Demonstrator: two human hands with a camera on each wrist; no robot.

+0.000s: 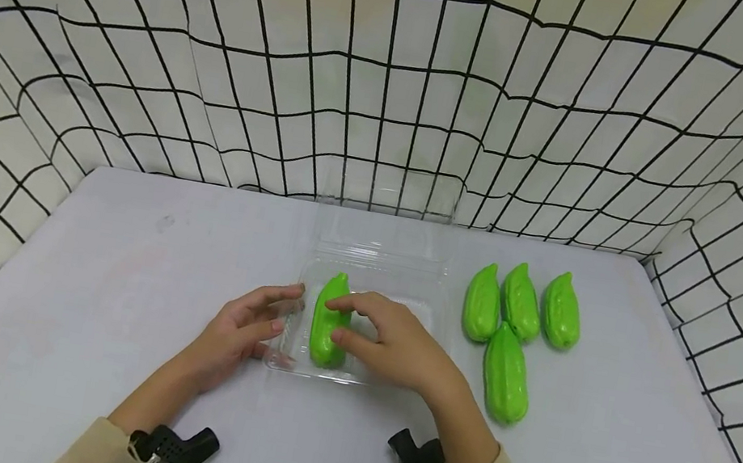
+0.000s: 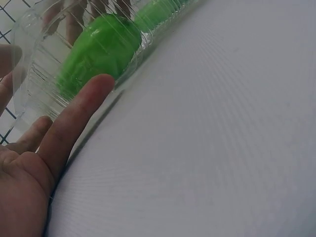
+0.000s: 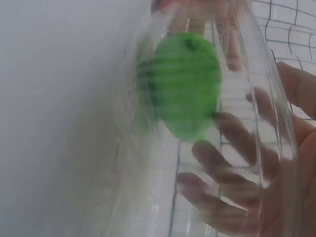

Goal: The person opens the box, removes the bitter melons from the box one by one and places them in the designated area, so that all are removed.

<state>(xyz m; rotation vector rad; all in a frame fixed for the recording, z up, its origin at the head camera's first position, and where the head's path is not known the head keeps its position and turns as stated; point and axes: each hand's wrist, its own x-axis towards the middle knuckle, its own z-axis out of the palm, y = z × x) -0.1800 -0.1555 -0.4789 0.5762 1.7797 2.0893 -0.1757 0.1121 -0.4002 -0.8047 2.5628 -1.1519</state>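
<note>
A bright green, ridged, elongated fruit [image 1: 328, 331], shiny like plastic, lies lengthwise in the left part of a clear plastic clamshell box [image 1: 383, 385]. My right hand [image 1: 397, 342] reaches into the box, its fingers loosely spread and its index finger and thumb overlapping the fruit. Through the clear wall, the right wrist view shows those fingers [image 3: 232, 177] apart from each other beside the fruit. At the box's left side is my left hand [image 1: 236, 336], fingers extended. In the left wrist view its thumb [image 2: 81, 111] lies straight along the outer wall.
Several more green fruits [image 1: 507, 373] lie on the white tabletop [image 1: 111, 286] right of the box. The box's lid [image 1: 383, 225] stands raised behind it. Black wire grid [image 1: 407, 65] surrounds the back and sides of the table.
</note>
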